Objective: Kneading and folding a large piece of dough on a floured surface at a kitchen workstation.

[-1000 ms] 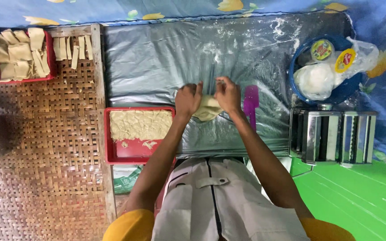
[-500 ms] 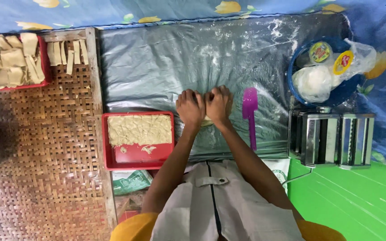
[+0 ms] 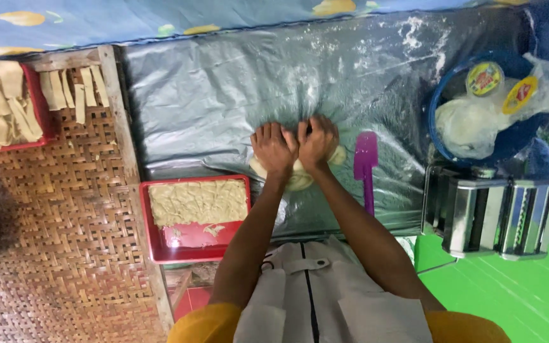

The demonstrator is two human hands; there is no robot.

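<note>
A pale lump of dough lies on the grey plastic sheet, mostly hidden under my hands. My left hand and my right hand press down on it side by side, fingers pointing away from me, thumbs touching. A purple scraper lies just right of my right hand. A red tray with a flat layer of dough pieces sits just left of my left forearm.
A metal pasta roller stands at the right on a green surface. A blue bowl behind it holds a white bag and two small lidded cups. At far left, a red tray of cut dough strips rests on a woven bamboo mat.
My hands came together over the dough, covering it, and pushed it forward across the sheet. The purple scraper, hidden before, now shows beside my right hand.
</note>
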